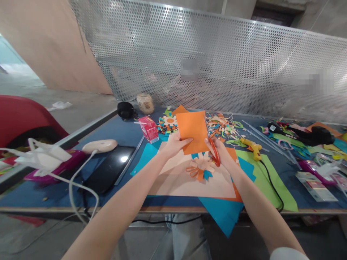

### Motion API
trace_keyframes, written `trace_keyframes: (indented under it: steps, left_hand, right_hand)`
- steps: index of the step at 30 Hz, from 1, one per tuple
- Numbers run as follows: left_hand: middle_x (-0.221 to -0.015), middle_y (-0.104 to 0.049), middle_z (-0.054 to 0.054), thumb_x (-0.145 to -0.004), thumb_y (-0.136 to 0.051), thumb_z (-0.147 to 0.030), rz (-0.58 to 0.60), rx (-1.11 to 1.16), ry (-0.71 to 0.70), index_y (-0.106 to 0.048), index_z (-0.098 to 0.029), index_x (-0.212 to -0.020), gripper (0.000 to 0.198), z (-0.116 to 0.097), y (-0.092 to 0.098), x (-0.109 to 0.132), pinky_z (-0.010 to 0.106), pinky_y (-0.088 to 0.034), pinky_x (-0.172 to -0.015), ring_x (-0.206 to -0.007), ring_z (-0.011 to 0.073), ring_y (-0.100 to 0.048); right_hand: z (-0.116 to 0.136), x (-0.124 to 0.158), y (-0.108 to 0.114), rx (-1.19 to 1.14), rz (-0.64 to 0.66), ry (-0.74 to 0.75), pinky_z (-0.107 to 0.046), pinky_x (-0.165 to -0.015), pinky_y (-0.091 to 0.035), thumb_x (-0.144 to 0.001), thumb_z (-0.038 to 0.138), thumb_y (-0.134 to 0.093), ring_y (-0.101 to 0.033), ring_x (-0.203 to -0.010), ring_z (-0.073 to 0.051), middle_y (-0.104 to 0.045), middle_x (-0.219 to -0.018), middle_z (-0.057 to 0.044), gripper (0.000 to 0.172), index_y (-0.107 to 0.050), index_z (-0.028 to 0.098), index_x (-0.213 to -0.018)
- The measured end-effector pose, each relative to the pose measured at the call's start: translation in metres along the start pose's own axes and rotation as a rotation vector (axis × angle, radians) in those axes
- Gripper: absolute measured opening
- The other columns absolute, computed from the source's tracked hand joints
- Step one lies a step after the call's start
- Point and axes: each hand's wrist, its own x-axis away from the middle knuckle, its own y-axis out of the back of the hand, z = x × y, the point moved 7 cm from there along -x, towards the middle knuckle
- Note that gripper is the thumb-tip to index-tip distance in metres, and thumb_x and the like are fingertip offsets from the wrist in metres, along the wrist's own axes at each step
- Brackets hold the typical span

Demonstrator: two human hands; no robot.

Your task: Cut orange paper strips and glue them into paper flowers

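Observation:
My left hand [175,144] pinches the lower left edge of an orange paper sheet [192,128], thumb lying over its front. In my right hand [219,150] is a pair of scissors [216,154] with red handles, its blades along the sheet's right edge. Below the hands, a paper flower [201,168] with peach, orange and blue petals lies on a large peach sheet [173,186]. Blue paper [223,213] and green paper [279,187] stick out from under and beside it.
Paper scraps [223,124] heap behind the hands, near a finished-looking flower [168,121]. A pink drink carton [148,129] and a black phone [110,169] lie left. A yellow glue gun [253,148] with a cord rests right. A perforated metal screen [217,68] borders the back.

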Motion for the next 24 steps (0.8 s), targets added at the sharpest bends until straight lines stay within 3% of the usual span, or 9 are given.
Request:
trace_keyframes:
  steps: [6, 13, 17, 21, 24]
  left_hand:
    - [-0.107, -0.066, 0.007, -0.060, -0.073, -0.032, 0.099, 0.012, 0.007, -0.062, -0.016, -0.098, 0.042, -0.001, -0.009, 0.003, 0.039, -0.047, -0.088, -0.099, 0.0246, -0.060]
    - [-0.103, -0.067, 0.007, -0.058, -0.074, -0.030, 0.097, 0.032, 0.008, -0.064, -0.017, -0.095, 0.040, -0.006, -0.012, 0.005, 0.036, -0.049, -0.083, -0.094, 0.0237, -0.062]
    - [-0.099, -0.068, 0.007, -0.058, -0.074, -0.029, 0.116, 0.009, 0.014, -0.065, -0.016, -0.093, 0.039, -0.006, -0.014, 0.005, 0.037, -0.050, -0.081, -0.093, 0.0256, -0.063]
    - [-0.101, -0.068, 0.007, -0.057, -0.075, -0.030, 0.056, 0.070, 0.037, -0.064, -0.017, -0.094, 0.041, 0.000, -0.008, 0.003, 0.037, -0.050, -0.083, -0.094, 0.0254, -0.062]
    - [-0.103, -0.067, 0.008, -0.054, -0.076, -0.031, -0.031, 0.069, 0.014, -0.063, -0.015, -0.096, 0.046, 0.003, 0.001, -0.001, 0.039, -0.048, -0.086, -0.096, 0.0257, -0.061]
  right_hand:
    - [0.006, -0.006, 0.005, 0.137, -0.042, 0.154, -0.021, -0.032, -0.038, -0.082, 0.040, -0.044, -0.037, -0.032, -0.008, -0.034, -0.042, 0.009, 0.019, -0.045, 0.022, -0.077]
    - [0.005, 0.002, 0.002, 0.017, -0.080, 0.094, -0.023, -0.029, -0.037, -0.080, 0.038, -0.046, -0.037, -0.029, -0.008, -0.038, -0.047, 0.009, 0.016, -0.043, 0.022, -0.080]
    - [0.014, 0.009, 0.003, 0.017, -0.097, 0.125, -0.023, -0.029, -0.037, -0.077, 0.041, -0.051, -0.040, -0.029, -0.009, -0.038, -0.044, 0.009, 0.022, -0.042, 0.022, -0.076]
    - [0.019, 0.003, 0.006, 0.013, -0.054, 0.103, -0.022, -0.028, -0.032, -0.073, 0.050, -0.054, -0.040, -0.029, -0.009, -0.040, -0.042, 0.008, 0.032, -0.038, 0.022, -0.071]
    - [0.021, -0.007, 0.025, 0.065, -0.184, 0.120, -0.022, -0.027, -0.029, -0.066, 0.052, -0.062, -0.037, -0.029, -0.009, -0.037, -0.041, 0.010, 0.039, -0.035, 0.024, -0.070]
